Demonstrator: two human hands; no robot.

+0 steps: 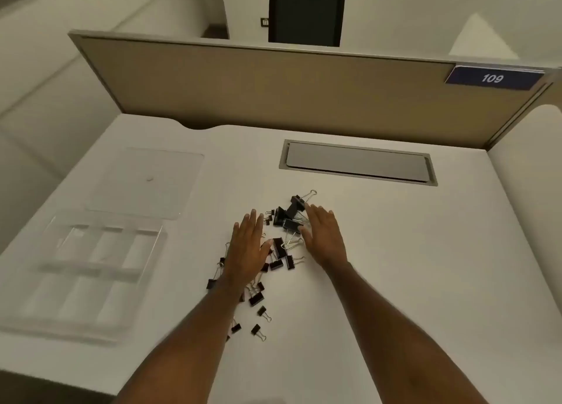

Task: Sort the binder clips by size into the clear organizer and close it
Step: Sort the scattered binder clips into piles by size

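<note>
Several black binder clips (282, 245) of different sizes lie scattered in the middle of the white desk. My left hand (248, 248) lies flat and open on the left part of the pile, covering some clips. My right hand (324, 236) is flat and open at the pile's right edge, fingertips touching the larger clips (296, 206). Small clips (258, 330) trail toward me. The clear organizer (91, 269), with several empty compartments, sits at the desk's left side. Its clear lid (146, 181) lies flat behind it.
A grey cable hatch (359, 163) is set into the desk behind the clips. A tan partition (273, 87) with a blue "109" sign (492, 78) closes the far edge. The desk (425, 266) drops off at the left and near edges.
</note>
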